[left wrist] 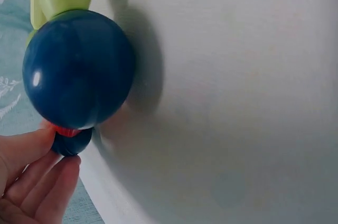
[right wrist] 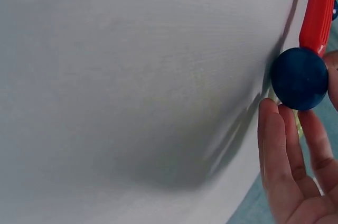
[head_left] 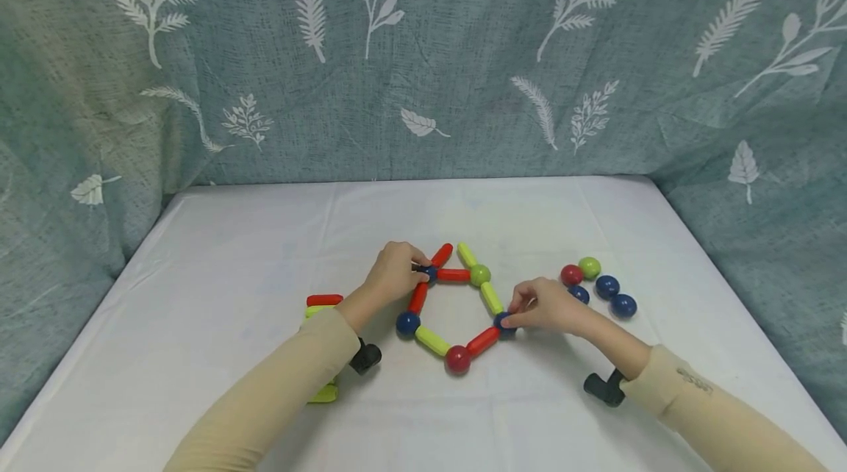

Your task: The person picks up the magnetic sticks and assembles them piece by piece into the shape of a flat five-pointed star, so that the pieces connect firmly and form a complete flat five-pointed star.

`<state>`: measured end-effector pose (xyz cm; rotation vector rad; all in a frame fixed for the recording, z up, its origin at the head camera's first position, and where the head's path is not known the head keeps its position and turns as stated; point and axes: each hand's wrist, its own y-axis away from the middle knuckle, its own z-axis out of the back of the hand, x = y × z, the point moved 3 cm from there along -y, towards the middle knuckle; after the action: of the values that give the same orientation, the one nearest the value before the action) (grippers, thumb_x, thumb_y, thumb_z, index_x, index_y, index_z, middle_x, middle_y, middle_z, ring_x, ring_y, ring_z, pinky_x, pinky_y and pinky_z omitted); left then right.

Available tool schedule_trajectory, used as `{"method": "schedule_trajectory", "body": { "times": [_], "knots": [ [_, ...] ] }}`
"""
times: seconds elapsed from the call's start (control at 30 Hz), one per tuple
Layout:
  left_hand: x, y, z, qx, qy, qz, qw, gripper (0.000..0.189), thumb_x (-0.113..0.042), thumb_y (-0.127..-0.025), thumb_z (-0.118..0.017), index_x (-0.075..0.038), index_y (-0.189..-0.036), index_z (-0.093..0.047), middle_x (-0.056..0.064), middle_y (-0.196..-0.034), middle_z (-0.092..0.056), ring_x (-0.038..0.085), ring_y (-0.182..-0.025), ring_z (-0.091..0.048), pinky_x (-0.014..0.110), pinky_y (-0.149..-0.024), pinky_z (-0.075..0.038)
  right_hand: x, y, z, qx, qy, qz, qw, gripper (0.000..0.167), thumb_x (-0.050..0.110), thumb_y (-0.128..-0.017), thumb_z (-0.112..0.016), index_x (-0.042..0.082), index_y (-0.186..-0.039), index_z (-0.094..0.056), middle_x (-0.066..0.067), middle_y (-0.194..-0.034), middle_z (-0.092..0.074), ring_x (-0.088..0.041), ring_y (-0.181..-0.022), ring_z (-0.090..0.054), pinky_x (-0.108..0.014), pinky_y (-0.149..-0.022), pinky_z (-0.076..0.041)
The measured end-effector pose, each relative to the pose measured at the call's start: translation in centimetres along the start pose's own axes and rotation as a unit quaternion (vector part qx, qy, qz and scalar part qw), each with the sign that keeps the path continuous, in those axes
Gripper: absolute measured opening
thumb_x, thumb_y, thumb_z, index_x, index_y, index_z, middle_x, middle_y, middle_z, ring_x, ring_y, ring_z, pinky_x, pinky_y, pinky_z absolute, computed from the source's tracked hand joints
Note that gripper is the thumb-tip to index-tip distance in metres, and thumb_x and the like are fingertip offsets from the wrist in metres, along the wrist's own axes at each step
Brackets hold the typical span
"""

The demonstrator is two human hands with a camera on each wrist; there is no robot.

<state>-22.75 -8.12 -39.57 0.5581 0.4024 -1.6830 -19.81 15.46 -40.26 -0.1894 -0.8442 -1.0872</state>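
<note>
A ring of rods and balls lies on the white table. My left hand (head_left: 397, 270) pinches the blue ball (left wrist: 74, 143) at the ring's upper left, thumb and fingertips on either side. On the right, the other blue ball (right wrist: 300, 78) is between the thumb and fingers of my right hand (head_left: 545, 305). A green ball (head_left: 479, 275), a red ball (head_left: 458, 359) and a nearer blue ball (head_left: 407, 323) form the other corners, joined by red and lime rods. Beyond the ring's far side, a red rod (head_left: 442, 254) and a lime rod (head_left: 467, 254) stick out with free ends.
Several loose balls, among them a blue one (head_left: 623, 306) and a lime one (head_left: 590, 267), lie right of the ring. Left of it are a red rod (head_left: 324, 300) and lime rods (head_left: 324, 394), partly behind my left sleeve. A patterned curtain (head_left: 423, 90) hangs behind the table.
</note>
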Motion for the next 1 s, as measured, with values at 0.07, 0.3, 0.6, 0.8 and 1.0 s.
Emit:
{"method": "schedule_trajectory", "body": {
  "times": [0.07, 0.3, 0.6, 0.8, 1.0],
  "knots": [
    [0.0, -0.1, -0.1, 0.003, 0.001, 0.004, 1.0000, 0.017, -0.004, -0.078, -0.071, -0.002, -0.095, -0.072, 0.009, -0.097, -0.067, 0.021, -0.092, -0.061, 0.029, -0.077, -0.050, -0.2, 0.1, 0.2, 0.015, -0.006, 0.020, 0.9997, 0.015, 0.020, -0.076, -0.074, 0.009, -0.079, -0.064, 0.001, -0.075, -0.064, -0.012, -0.068, -0.058, -0.027, -0.062, -0.049],
    [0.0, -0.1, -0.2, 0.013, -0.003, 0.019, 0.9997, 0.019, -0.005, -0.079, -0.071, -0.003, -0.098, -0.071, 0.009, -0.100, -0.066, 0.021, -0.093, -0.059, 0.029, -0.079, -0.050, -0.7, 0.8, 3.6, -0.027, 0.011, 0.076, 0.9967, 0.020, 0.018, -0.084, -0.067, 0.002, -0.095, -0.067, -0.003, -0.092, -0.067, -0.021, -0.090, -0.061, -0.037, -0.079, -0.050],
    [0.0, 0.0, -0.2, 0.009, 0.002, 0.016, 0.9998, 0.019, -0.005, -0.079, -0.071, -0.002, -0.097, -0.071, 0.010, -0.099, -0.067, 0.020, -0.092, -0.060, 0.028, -0.077, -0.051, -4.8, 1.1, 9.0, -0.147, -0.044, 0.030, 0.9877, 0.036, 0.024, -0.086, -0.064, -0.004, -0.109, -0.061, -0.020, -0.108, -0.062, -0.034, -0.106, -0.054, -0.048, -0.088, -0.044],
    [0.0, 0.1, -0.3, 0.005, -0.007, 0.013, 0.9999, 0.020, -0.006, -0.078, -0.072, -0.002, -0.097, -0.071, 0.009, -0.098, -0.067, 0.020, -0.090, -0.060, 0.028, -0.077, -0.051, -7.8, 0.8, 10.8, -0.135, -0.053, -0.008, 0.9893, 0.044, 0.027, -0.086, -0.065, -0.004, -0.116, -0.057, -0.024, -0.115, -0.057, -0.037, -0.111, -0.049, -0.051, -0.094, -0.037],
    [-0.1, 0.2, -0.3, 0.007, -0.011, 0.018, 0.9997, 0.019, -0.006, -0.078, -0.072, -0.003, -0.097, -0.071, 0.009, -0.097, -0.067, 0.019, -0.088, -0.059, 0.027, -0.074, -0.051, -9.3, 0.5, 11.2, -0.070, -0.057, -0.032, 0.9954, 0.047, 0.023, -0.085, -0.065, -0.006, -0.120, -0.054, -0.024, -0.121, -0.054, -0.037, -0.110, -0.051, -0.049, -0.094, -0.039]
  ]
}}
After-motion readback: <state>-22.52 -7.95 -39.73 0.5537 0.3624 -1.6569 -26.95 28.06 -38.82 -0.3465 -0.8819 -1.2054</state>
